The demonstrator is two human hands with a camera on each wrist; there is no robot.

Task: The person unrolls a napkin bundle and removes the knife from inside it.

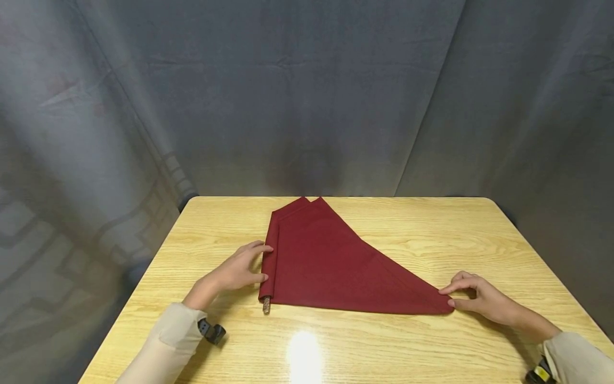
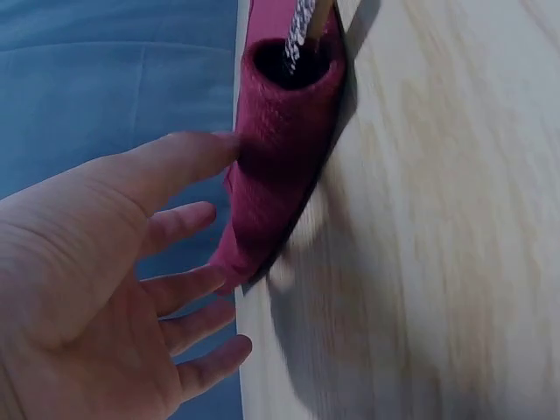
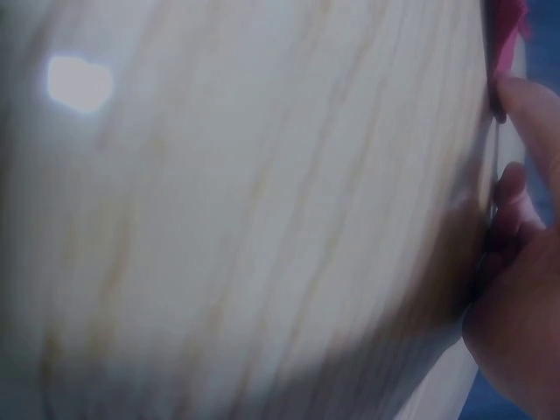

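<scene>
A dark red cloth (image 1: pixel 331 261) lies flat on the wooden worktop (image 1: pixel 431 341), folded into a triangle. Its left edge is rolled into a tube around a thin stick (image 1: pixel 266 305), and the end of the stick comes out of the roll on the near side.

The left hand (image 1: pixel 237 272) is at the rolled edge. Its fingers are nearly straight and a little spread, and the fingertips (image 2: pixel 223 144) touch the side of the roll; this grip is wide and closes around nothing.

The right hand (image 1: pixel 479 298) is at the far right corner of the cloth. Thumb and forefinger meet on the pointed tip, so this grip is narrow and pinches the cloth against the worktop. The right wrist view is blurred and shows only the finger ends beside a small piece of red.

A grey curtain (image 1: pixel 307 96) hangs behind the worktop.
</scene>
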